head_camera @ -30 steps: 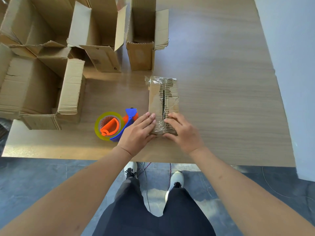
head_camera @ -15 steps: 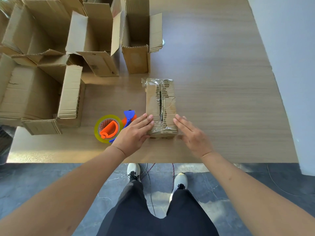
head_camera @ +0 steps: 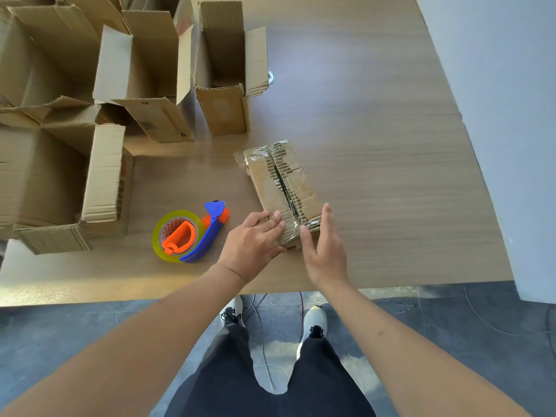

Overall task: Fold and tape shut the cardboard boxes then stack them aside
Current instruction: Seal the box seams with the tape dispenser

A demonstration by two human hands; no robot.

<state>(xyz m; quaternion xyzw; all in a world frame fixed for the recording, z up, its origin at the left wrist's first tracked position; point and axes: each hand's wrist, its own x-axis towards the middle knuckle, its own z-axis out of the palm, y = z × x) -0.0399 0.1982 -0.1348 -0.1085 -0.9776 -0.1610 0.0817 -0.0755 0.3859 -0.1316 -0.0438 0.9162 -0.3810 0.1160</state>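
Taped box lying flat on the table, near end between the two hands, top seam under clear tape. Left hand spread, straight fingers laid flat on the box's near left corner; right hand open and edge-on, fingers straight, set against the box's near right corner. Tape dispenser just left of the left hand; open boxes beyond and to the left, well apart from both hands.
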